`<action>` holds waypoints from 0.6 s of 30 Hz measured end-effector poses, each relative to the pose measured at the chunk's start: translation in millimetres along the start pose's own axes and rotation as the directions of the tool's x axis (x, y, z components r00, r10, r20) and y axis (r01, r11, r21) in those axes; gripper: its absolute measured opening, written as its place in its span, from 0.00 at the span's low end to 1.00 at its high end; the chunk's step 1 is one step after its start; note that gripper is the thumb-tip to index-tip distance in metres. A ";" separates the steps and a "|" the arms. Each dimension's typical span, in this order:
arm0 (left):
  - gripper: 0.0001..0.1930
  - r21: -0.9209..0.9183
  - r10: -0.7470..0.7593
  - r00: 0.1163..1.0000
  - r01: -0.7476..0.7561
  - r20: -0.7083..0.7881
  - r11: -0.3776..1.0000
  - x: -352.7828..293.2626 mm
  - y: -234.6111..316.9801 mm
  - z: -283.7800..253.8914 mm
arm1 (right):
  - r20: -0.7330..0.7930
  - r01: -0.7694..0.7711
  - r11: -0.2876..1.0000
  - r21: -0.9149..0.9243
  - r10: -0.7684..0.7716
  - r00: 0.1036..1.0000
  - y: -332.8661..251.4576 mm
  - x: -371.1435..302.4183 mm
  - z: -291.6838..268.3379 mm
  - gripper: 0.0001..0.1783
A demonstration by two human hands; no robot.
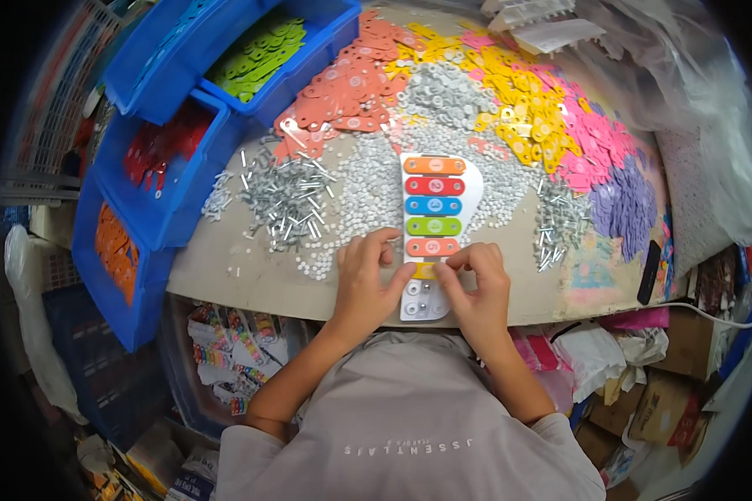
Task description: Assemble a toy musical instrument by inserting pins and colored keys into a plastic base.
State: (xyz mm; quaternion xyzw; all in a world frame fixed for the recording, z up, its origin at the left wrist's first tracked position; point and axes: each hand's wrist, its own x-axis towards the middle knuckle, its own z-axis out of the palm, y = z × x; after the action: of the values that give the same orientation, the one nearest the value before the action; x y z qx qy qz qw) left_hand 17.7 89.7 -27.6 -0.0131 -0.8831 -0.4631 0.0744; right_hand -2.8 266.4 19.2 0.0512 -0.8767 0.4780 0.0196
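A white toy xylophone (472, 196) lies on the table in front of me, narrow end toward me. Across it sit orange, red, blue, green and coral bars, with a yellow bar (424, 270) below them. My left hand (366, 277) is bent at the base's left edge, its thumb at the yellow bar's left end. The thumb and curled fingers of my right hand (479, 284) press at that bar's right end. Below the bar, white round spacers (411, 309) show on the base. What lies under my fingertips is hidden.
Small white spacers (368, 188) spread around the xylophone. Metal pins (288, 200) lie left, more pins (551, 221) right. Coral (347, 83), yellow (526, 104), pink (593, 142) and purple bars (625, 204) are heaped behind. Blue bins (163, 230) stand left; a black object (649, 273) lies right.
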 end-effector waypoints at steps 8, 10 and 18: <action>0.26 -0.072 -0.025 0.999 0.028 0.045 0.997 5.1 -0.8 3.9 | 0.111 -0.006 1.000 -0.004 0.006 0.994 43.1 8.9 -11.4 0.12; 0.25 -0.053 -0.037 0.999 0.037 0.014 0.998 3.7 -1.0 2.8 | 0.116 0.009 1.000 -0.023 -0.006 0.993 45.7 11.7 -18.9 0.13; 0.19 -0.013 0.047 0.999 -0.046 0.020 0.999 -24.7 -20.4 -8.4 | -0.256 0.000 0.680 -0.733 -0.276 0.927 110.8 105.6 -129.5 0.10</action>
State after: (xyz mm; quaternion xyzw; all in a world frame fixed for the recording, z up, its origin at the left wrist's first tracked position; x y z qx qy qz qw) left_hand 41.2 72.4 -43.1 -0.0387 -0.8804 -0.4664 0.0763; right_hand -121.7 427.3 5.7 0.0215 -0.9689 0.0934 0.2283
